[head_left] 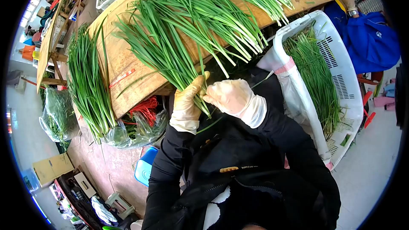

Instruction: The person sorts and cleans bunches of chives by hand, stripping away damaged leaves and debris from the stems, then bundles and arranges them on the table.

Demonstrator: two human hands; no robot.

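My left hand (187, 102), in a pale glove, is wrapped around a bunch of garlic chives (164, 55). The long green leaves fan away over the wooden table (147, 84), and the stem ends poke out below the fist towards my body. My right hand (233, 98), gloved as well, is closed beside it, thumb and fingertips pinching at the stems; the exact pinch is partly hidden. Just beyond lie loose piles of chives (221, 21), pale ends facing me. Another bunch (87, 85) hangs over the table's left edge.
At my right stands a white plastic crate (332, 49) holding chives (313, 81). Red ties (147, 110) and a clear bag (128, 136) sit under the table edge. A red strip (122, 78) lies on the wood. Another person's wrist (352, 12) shows at upper right.
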